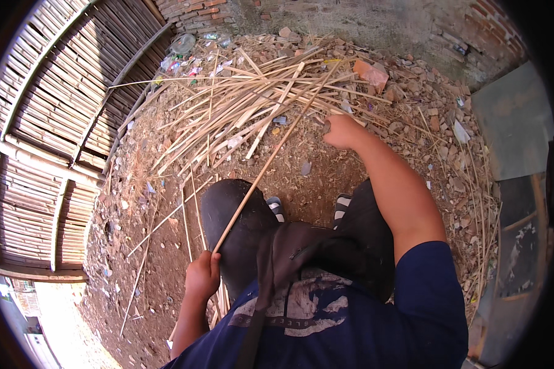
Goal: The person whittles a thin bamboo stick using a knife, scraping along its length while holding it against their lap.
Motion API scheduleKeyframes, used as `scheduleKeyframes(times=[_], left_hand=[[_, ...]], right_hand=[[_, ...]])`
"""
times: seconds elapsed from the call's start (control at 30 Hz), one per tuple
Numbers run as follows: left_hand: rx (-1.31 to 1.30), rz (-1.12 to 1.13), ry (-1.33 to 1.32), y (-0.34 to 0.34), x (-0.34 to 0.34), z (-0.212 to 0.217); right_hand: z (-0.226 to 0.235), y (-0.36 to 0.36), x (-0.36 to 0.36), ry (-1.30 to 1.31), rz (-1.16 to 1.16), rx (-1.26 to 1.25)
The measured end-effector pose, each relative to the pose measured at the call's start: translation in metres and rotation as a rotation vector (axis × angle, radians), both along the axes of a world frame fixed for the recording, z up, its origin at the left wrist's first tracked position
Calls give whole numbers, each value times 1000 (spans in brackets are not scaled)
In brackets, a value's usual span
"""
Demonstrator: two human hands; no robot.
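Your left hand (202, 275) sits low in the view at about 7 o'clock from centre, fingers curled tight around the near end of a long bamboo strip (271, 157), so that hand is pinching the strip firmly. The strip runs from your fist up toward 1 o'clock, crossing over your dark trouser knee (234, 215) and ending in the pile of bamboo strips (252, 98) that fans out on the ground at 12 o'clock. Your right hand (341, 130) is stretched out at about 1 o'clock, resting at the right edge of that pile, just beside the far part of the strip; its fingers fold under and away from the camera, so you cannot tell whether they are gripping anything or merely pressing on the pile. A striped sandal (343, 204) shows just below your right forearm, and its mate (276, 208) peeks out beside the knee. The dirt ground (160, 246) is strewn with rubble and scraps, with an orange brick piece (370, 72) at 1 o'clock beyond the pile. A woven bamboo panel (49, 123) fills the 9 to 10 o'clock side, and a brick wall (197, 12) closes off the top at 11 o'clock
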State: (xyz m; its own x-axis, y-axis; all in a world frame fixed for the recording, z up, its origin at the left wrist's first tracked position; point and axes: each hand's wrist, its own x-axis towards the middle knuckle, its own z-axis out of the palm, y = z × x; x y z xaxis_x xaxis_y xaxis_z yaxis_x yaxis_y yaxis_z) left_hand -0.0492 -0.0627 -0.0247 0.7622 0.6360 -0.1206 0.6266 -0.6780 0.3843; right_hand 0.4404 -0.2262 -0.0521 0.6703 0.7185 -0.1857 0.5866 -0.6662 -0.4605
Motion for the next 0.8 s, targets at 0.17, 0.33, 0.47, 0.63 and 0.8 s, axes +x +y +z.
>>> scheduleKeyframes(times=[0.17, 0.33, 0.47, 0.63, 0.8], left_hand=[[-66, -9, 33, 2, -3, 5], [-111, -19, -60, 8, -10, -16], [-95, 14, -51, 4, -4, -10], [-199, 5, -31, 11, -5, -7], [-686, 95, -80, 28, -25, -19]], right_hand=[[52, 14, -77, -94, 322, -170], [56, 15, -75, -35, 359, -90], [27, 9, -25, -5, 54, 61], [42, -3, -39, -136, 175, -11], [53, 10, -79, -214, 515, 13]])
